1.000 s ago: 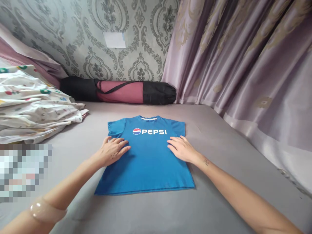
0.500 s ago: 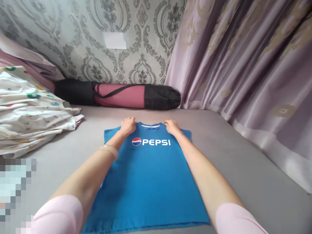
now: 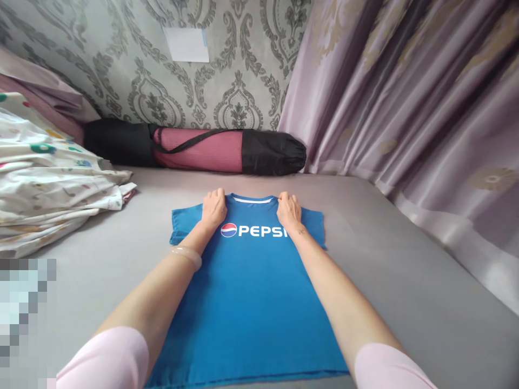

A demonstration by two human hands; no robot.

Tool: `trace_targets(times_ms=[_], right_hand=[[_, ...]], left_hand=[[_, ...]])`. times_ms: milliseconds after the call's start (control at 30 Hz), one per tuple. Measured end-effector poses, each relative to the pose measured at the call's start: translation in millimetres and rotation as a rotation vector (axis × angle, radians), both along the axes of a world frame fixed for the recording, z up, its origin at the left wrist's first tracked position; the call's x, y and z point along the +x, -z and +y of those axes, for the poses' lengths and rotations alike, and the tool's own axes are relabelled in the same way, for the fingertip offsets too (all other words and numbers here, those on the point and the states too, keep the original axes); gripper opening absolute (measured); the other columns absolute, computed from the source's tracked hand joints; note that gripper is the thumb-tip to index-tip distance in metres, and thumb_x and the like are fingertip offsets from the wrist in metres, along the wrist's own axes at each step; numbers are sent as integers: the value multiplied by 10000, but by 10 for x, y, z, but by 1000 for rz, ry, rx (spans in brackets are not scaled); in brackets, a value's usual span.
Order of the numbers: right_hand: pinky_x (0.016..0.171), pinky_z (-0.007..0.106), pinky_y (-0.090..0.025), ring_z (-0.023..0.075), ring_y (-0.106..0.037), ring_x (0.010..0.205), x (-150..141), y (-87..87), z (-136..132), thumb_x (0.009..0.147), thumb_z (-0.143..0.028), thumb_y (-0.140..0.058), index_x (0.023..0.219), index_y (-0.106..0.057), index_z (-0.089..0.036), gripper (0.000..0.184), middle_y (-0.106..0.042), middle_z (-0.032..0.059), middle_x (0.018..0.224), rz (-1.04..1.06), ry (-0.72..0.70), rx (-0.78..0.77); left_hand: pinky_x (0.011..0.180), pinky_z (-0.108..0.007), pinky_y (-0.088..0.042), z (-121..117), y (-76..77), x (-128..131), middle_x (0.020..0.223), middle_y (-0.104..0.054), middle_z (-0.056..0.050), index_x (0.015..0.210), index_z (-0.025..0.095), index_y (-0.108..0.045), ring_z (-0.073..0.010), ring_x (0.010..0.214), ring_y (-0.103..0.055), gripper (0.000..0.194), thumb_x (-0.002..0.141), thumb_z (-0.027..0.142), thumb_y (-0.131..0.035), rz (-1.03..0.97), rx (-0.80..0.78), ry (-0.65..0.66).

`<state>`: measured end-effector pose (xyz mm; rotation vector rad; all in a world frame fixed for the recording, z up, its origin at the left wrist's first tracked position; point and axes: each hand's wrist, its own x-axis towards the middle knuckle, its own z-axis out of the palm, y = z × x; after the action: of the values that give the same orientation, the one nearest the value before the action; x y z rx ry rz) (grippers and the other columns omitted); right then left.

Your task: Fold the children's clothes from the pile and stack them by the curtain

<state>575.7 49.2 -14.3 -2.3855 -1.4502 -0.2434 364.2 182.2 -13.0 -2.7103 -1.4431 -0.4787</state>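
A blue T-shirt point(image 3: 255, 302) with a white PEPSI print lies flat on a grey sheet, its neckline away from me and its hem near me. My left hand point(image 3: 214, 208) grips the shirt at the shoulder left of the collar, fingers curled down over the fabric. On the other side of the collar, my right hand point(image 3: 289, 209) pinches the right shoulder. Its wrist covers the last letter of the print. The fingertips of both hands are mostly hidden. Both short sleeves spread outward beyond my hands.
Behind the shirt, a rolled pink mat in a black bag point(image 3: 198, 150) lies along the patterned wall. Crumpled white printed fabric point(image 3: 52, 178) is heaped at the left. A lilac curtain point(image 3: 365, 97) hangs along the right side of the grey sheet point(image 3: 405, 275).
My right hand has shifted slightly and now partly covers the print. The collar has been drawn a little wider, and more of the sleeves shows. The view has tilted down slightly.
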Motion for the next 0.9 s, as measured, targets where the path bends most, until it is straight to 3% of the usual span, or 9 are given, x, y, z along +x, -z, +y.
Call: trace_targets(times_ms=[233, 367, 467, 533, 633, 733, 900], right_hand=[[935, 437, -311, 306, -477, 1076, -13, -88, 13, 956, -179, -349, 1062, -599, -149, 273, -596, 173, 1129, -99, 46, -15], [949, 431, -335, 305, -494, 1106, -165, -144, -76, 921, -92, -334, 1091, -620, -115, 333, -596, 196, 1163, -150, -6, -81], [1006, 400, -345, 282, -487, 1203, -315, -118, -235, 964, -183, -316, 1208, -603, -118, 382, -577, 182, 1293, -63, -166, -169], [1103, 397, -278, 263, -387, 1349, -352, -85, -338, 997, -299, -274, 1378, -491, -111, 477, -454, 152, 1469, 21, -239, -216], [1190, 414, -129, 238, -170, 1476, -272, -74, -425, 1004, -424, -213, 1521, -280, -113, 607, -237, 89, 1600, 127, -311, -307], [1205, 390, -96, 213, -113, 1489, -94, -116, -455, 997, -471, -177, 1539, -241, -123, 647, -181, 67, 1613, 235, -381, -364], [1205, 366, -118, 174, -150, 1481, 184, -114, -582, 1001, -455, -112, 1531, -269, -131, 640, -207, 81, 1604, 285, -267, -278]], left_hand=[[880, -454, -348, -25, -66, 81, 1110, -603, -241, 1095, 74, -583, -351, 1086, -525, 362, 921, 139, -273, 64, -16, -81], [926, -446, -328, -157, -202, 0, 1113, -604, -231, 1081, 63, -599, -341, 1109, -522, 349, 884, 100, -313, 118, 81, 10], [943, -440, -351, -253, -183, -216, 1079, -624, -217, 1068, 71, -607, -335, 1092, -553, 345, 911, 180, -320, 149, 71, 68], [967, -423, -374, -260, -104, -398, 1159, -615, -221, 1160, 64, -576, -325, 1140, -554, 414, 942, 281, -298, 136, -8, 80], [1062, -383, -352, -187, 10, -645, 1441, -442, -243, 1388, 5, -392, -297, 1340, -425, 612, 964, 420, -243, 29, -128, 75], [1137, -377, -283, -85, 41, -849, 1518, -354, -229, 1452, -12, -305, -266, 1422, -322, 674, 972, 444, -177, -10, -249, 57], [1168, -452, -218, 21, 41, -1192, 1544, -347, -155, 1463, 90, -363, -273, 1459, -240, 607, 974, 397, -178, 93, -301, 100]])
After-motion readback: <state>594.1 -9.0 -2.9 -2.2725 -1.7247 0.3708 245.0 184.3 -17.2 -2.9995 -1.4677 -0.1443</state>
